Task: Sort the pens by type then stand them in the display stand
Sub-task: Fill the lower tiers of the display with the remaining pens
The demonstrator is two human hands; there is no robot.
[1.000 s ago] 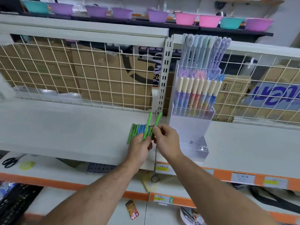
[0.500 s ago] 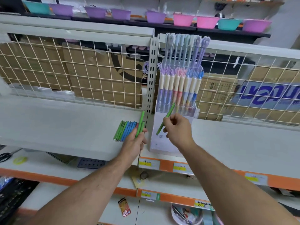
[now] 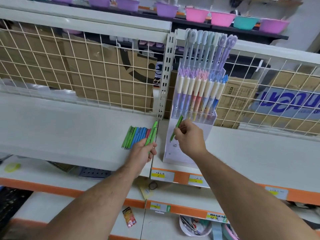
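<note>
Green pen (image 3: 177, 127) is pinched in the right hand (image 3: 190, 139), angled for the display stand (image 3: 183, 155) just beyond the fingers (image 3: 178, 134); a spare (image 3: 152, 132) is gripped ready by the left hand (image 3: 141, 153).

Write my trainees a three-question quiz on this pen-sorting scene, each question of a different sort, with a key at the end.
1. True or false: the right hand pinches a blue pen in front of the display stand.
2. Multiple choice: the loose pens on the shelf lie (A) left of the display stand, (B) right of it, (C) inside it.
3. Fill the gap: the left-hand pen, gripped by the left hand, is ___.
Key: 1 false, the right-hand pen is green; 2 A; 3 green.
</note>
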